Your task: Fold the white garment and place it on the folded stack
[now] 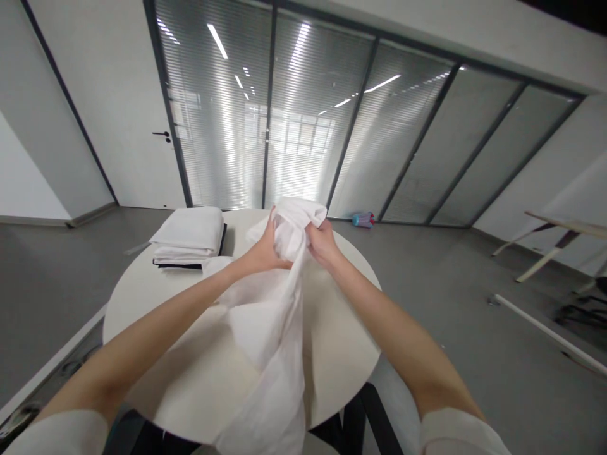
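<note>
A crumpled white cloth (279,309) is bunched up over the round table, and its lower end hangs past the near edge. My left hand (267,251) holds the bunched upper part from the left, thumb pointing right and fingers partly hidden by the fabric. On the other side, my right hand (323,243) grips a twisted fold, its fingers curled into the cloth. Whether the cloth is a garment I cannot tell. To the left of my hands lies a stack of folded white cloths (188,235), with a dark layer showing at its bottom and right side.
The round white table (346,303) stands in front of me, with black chair parts (374,417) at its near edge. A blue and pink object (363,219) lies on the floor by the glass partition (303,126). Another table (569,224) stands far right.
</note>
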{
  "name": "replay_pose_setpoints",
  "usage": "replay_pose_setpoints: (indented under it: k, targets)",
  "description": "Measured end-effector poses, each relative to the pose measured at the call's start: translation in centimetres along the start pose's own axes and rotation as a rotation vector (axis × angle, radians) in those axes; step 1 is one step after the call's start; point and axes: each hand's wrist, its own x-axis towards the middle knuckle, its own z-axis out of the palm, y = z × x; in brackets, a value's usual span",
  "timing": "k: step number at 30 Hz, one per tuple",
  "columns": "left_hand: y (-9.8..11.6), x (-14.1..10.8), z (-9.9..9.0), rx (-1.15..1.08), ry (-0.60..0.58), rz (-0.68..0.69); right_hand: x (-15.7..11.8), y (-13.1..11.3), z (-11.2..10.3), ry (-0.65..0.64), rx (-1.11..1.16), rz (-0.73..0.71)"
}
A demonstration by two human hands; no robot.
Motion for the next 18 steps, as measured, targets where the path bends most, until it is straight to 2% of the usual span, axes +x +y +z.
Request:
replay_pose_setpoints:
  k: [2,5,9,12,14,15,16,18]
  targets:
    - [1.3,1.3,0.3,-0.086,0.117,0.037,0.1,-1.8,1.5,-0.081,0.163,0.067]
    - [2.0,2.3,-0.5,-0.128,0.338,-0.005,-0.3,-3.8,1.8,-0.173,0.198,0.064]
    - [1.4,4.4,-4.0,-0.192,0.719,-0.015,-2.9,-3.8,0.5,-0.209,-0.063,0.031]
    - [1.6,6.1,-6.0,-0.364,0.961,0.004,-5.8,-1.7,0.6,-0.258,-0.266,0.155]
    - [2.4,6.3,-5.7,-0.536,0.979,-0.024,-7.0,-0.4,1.2,-0.307,-0.168,0.318]
    - [2.8,6.0,-5.1,-0.630,0.937,-0.054,-7.3,0.1,1.6,-0.346,-0.054,0.398]
    - [3.1,5.5,-4.2,-0.719,0.866,-0.100,-7.2,0.4,1.9,-0.384,0.075,0.453]
    - [3.3,4.0,-2.1,-0.847,0.651,-0.235,-6.7,0.4,2.5,-0.418,0.290,0.472]
